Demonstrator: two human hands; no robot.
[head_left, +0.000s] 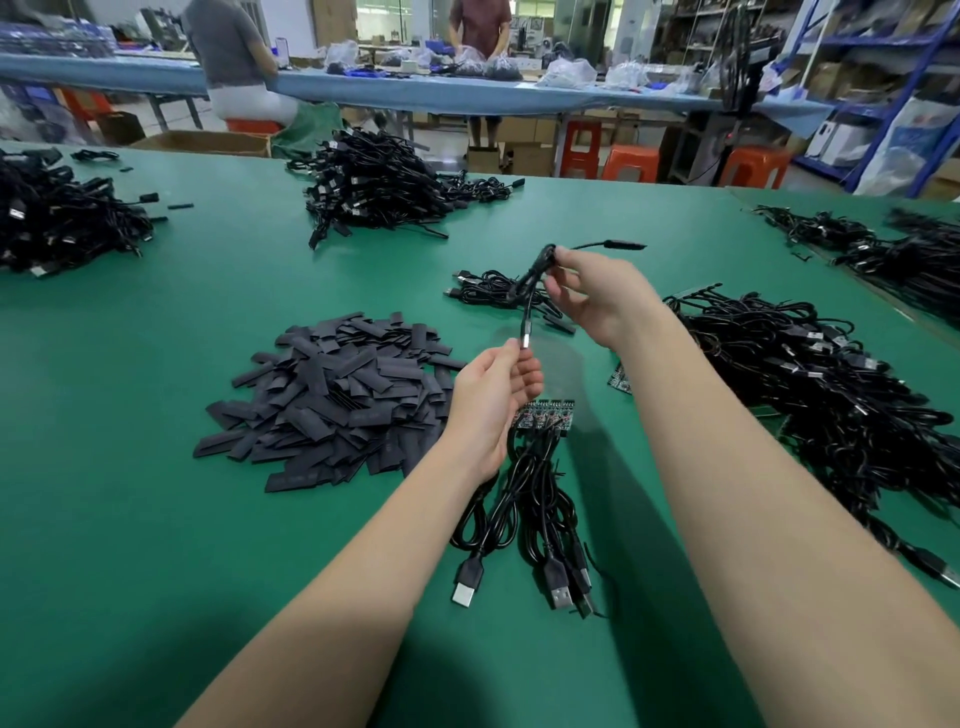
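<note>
Bright even overhead light, soft arm shadows, wide-angle bending at edges.

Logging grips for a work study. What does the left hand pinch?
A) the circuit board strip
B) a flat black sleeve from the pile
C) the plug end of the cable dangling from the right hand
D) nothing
C: the left hand pinches the plug at the low end of the black cable that the right hand holds up.
</note>
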